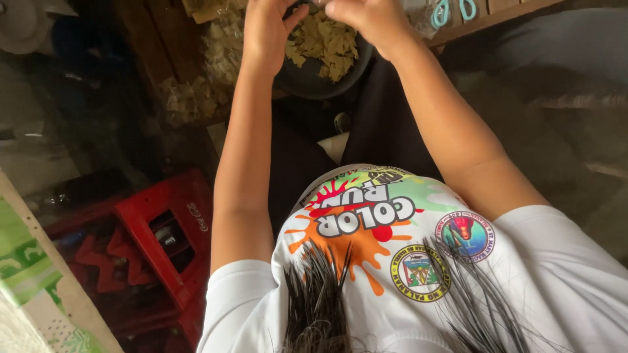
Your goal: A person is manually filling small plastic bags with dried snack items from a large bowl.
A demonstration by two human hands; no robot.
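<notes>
The bowl [307,82] is dark grey, its dried leaves [327,42] yellow-green. The crate [157,248] is red. The shirt [418,274] is white with orange, green and red splashes. The scissors [453,10] have pale blue handles.

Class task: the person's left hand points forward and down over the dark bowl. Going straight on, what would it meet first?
Most likely the dried leaves heaped in the dark bowl, directly under the left hand; depth is uncertain.

Leaves [327,42] in bowl [314,82] under both hands — crate [163,242] left, scissors [453,10] far right.
</notes>
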